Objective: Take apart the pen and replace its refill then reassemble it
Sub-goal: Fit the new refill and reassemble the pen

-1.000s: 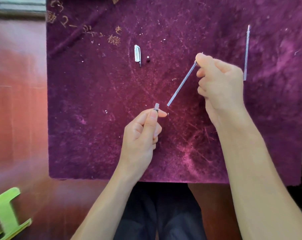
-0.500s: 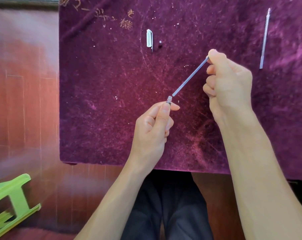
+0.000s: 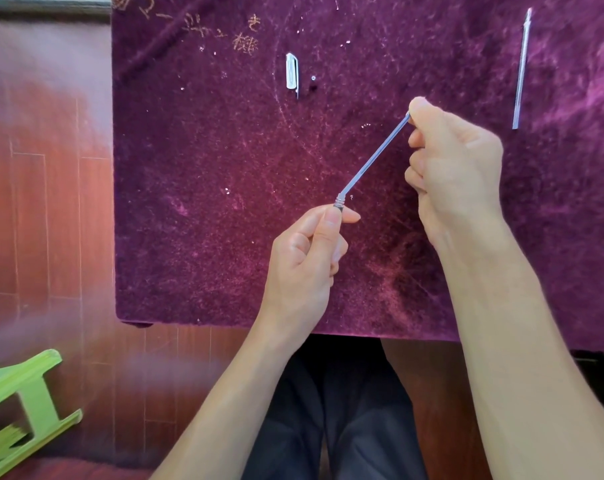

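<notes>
Refill: a thin pale rod (image 3: 375, 155) held in the air above the surface, its lower end at the threaded mouth of the small pen piece, its upper end in the right hand.
Long axis: runs on a slant from lower left, near the person, to upper right, farther away; the coming move looks to be a push along this line, down into the piece.
Right hand (image 3: 456, 168): its grip is pinched on the upper end of the refill, thumb and forefinger closed around the tip, the other fingers curled.
Left hand (image 3: 307, 261): its grip is clenched on the threaded pen piece (image 3: 339, 203), of which only the ribbed top shows above the fingers; this hand lies nearer the person and lower left of the other.
Seating: whether the refill has entered the piece or only touches its mouth cannot be told.
Second rod: another thin refill (image 3: 521, 69) lies flat at the far right of the surface, well apart from both hands.
Clip: a white clip (image 3: 291, 72) lies at the far middle, with a tiny dark part (image 3: 313, 79) just beside it.
Surface: purple velvet cloth (image 3: 196, 209).
In the way: nothing lies between the hands.
Floor: a green stool (image 3: 20, 407) stands at lower left, off the surface.
</notes>
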`<state>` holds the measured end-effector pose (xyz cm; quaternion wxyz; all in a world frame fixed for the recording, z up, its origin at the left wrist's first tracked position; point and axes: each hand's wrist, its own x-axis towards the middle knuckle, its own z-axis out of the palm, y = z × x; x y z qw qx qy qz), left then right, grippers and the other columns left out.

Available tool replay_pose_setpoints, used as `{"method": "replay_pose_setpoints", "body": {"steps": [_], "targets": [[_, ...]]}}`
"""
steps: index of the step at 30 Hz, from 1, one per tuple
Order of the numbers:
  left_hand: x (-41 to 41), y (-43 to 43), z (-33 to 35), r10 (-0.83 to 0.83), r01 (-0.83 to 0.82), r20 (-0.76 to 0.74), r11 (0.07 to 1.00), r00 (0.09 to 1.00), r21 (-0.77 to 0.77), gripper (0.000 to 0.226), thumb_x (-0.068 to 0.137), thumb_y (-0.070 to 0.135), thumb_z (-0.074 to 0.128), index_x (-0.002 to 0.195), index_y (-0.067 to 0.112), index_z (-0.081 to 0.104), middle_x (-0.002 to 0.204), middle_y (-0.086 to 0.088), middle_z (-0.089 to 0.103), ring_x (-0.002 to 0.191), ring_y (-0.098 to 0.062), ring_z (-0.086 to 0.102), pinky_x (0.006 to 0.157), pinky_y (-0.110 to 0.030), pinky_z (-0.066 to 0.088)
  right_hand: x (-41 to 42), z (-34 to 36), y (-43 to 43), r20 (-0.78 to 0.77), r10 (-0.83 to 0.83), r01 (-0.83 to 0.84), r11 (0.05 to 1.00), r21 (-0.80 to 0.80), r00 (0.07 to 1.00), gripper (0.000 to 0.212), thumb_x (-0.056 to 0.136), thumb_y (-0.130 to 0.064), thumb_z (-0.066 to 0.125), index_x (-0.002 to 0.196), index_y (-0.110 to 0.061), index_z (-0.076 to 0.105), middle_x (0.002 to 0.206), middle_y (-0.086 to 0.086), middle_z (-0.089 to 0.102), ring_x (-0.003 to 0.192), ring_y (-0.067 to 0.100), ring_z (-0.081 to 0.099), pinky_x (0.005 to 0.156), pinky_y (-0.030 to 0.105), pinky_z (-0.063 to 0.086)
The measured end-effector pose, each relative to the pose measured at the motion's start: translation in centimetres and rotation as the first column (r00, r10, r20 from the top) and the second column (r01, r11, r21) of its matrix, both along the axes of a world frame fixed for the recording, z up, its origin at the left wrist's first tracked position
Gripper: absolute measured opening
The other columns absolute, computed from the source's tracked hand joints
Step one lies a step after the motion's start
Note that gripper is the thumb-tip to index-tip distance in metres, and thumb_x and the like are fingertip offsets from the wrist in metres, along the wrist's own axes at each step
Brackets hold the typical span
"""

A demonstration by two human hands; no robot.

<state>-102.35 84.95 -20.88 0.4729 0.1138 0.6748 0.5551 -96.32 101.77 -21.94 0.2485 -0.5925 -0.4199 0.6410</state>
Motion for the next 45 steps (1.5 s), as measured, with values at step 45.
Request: {"method": "replay_pose_setpoints", "body": {"steps": [45], "targets": [[-0.8,1.0,-0.4,0.033,-0.033,-0.032,0.999,0.999,0.012,0.03,0.11,0.026,0.043,0.106,0.015,0.071,0.061,-0.001,0.04,0.048,-0.004,0.033,0.042,-0.015,0.03,1.5,0.1,-2.1,-0.113,0.556,-0.544,0.831,0.116,0.824,0.009,0.099,-0.012,0.072,0.098,-0.012,0.082,0.057,-0.019,0.066,0.052,-0.008,0.059,0.056,0.004,0.045]]}}
